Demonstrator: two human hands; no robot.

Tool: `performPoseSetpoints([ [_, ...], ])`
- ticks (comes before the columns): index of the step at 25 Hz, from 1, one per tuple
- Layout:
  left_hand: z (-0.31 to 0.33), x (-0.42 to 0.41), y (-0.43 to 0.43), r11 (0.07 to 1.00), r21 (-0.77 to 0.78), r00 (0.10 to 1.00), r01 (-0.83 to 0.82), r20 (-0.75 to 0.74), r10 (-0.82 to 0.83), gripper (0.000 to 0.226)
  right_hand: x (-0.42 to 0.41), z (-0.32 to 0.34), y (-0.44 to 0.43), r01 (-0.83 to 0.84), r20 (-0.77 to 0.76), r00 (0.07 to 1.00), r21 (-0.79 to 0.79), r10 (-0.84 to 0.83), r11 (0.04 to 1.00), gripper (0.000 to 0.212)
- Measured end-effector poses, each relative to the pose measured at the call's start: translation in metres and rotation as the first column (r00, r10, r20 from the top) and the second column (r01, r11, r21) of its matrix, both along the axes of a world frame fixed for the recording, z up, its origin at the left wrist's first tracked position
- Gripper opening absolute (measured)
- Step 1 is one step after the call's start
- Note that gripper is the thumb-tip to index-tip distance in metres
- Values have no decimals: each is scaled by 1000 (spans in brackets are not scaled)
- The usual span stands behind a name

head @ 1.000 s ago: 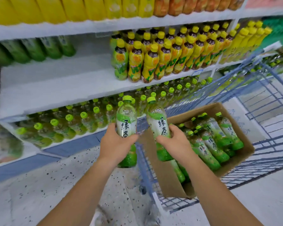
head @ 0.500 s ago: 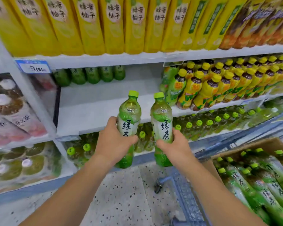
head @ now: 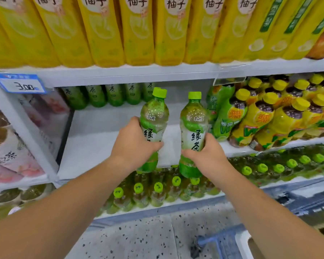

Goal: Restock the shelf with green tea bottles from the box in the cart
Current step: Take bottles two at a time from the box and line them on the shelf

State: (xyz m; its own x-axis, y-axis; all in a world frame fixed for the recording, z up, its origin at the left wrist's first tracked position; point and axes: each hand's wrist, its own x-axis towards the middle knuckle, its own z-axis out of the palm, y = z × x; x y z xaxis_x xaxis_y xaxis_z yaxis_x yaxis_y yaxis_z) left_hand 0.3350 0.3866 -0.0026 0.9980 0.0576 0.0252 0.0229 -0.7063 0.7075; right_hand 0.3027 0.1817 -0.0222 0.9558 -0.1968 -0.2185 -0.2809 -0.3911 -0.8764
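Both hands are holding bottles up in front of the shelving: the left hand (head: 134, 146) is wrapping closed around the label of one green tea bottle (head: 153, 128), and the right hand (head: 207, 156) is closing the same way around a second green tea bottle (head: 193, 131). Both bottles are standing upright, caps up, side by side but apart, at the front edge of the middle shelf (head: 94, 146). That shelf is lying mostly bare on its left part, with a short back row of green tea bottles (head: 108, 94) against the rear wall and yellow-capped bottles (head: 269, 116) crowding its right part. To place these well, I would judge it best to be carrying them in deep, just ahead of that back row, keeping them level under the upper shelf edge (head: 120, 73). Setting each base flat before loosening the fingers should be keeping neighbours from toppling. Labels are already facing outward.
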Motion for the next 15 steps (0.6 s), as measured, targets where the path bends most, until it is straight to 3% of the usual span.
performPoseSetpoints([
  [5,-30,36,-15,998,-57,994,-39,98,44,63,40,-30,-8,10,138,990,-2,-9,1000,55],
  [10,-58,55,-33,976,-192,969,-99,205,138,61,68,-60,-5,-28,276,961,142,-12,989,60],
  [15,-70,79,-46,962,-269,957,-49,264,122,67,91,-70,-4,-59,331,943,91,26,994,60],
])
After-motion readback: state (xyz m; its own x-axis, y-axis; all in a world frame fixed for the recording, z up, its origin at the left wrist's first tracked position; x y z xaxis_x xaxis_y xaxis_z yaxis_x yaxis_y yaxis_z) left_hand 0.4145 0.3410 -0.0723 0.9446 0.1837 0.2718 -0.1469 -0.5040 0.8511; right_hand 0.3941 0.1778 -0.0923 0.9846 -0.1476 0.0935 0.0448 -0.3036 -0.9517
